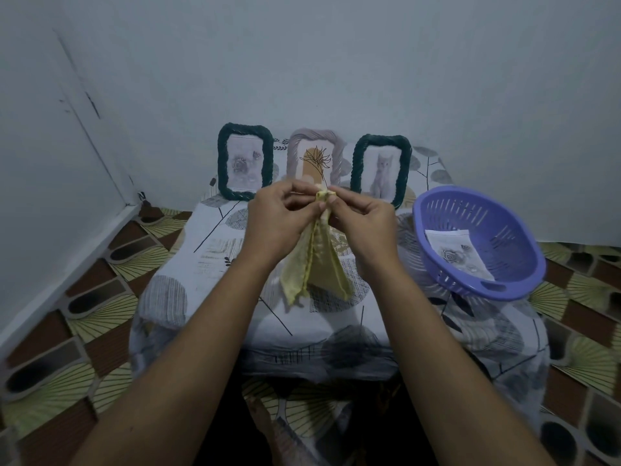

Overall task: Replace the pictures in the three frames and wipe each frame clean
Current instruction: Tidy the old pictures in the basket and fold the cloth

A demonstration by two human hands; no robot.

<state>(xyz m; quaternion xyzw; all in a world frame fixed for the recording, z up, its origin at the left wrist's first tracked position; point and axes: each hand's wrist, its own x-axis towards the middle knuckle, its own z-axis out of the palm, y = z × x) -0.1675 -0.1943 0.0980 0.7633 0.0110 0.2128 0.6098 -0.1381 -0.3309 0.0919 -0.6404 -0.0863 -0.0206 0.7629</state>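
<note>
Head view: the left hand (279, 220) and right hand (363, 223) pinch the top of a cloth (319, 270) hanging above the table (235, 297). Behind, three frames (245, 127) stand against the wall (336, 62); a basket (504, 230) to the right holds a picture (457, 253).

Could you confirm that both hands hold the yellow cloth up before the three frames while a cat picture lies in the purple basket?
Not quite: in the head view the picture in the purple basket shows roses, not a cat. The left hand and right hand do hold the yellow cloth before the three frames.
</note>
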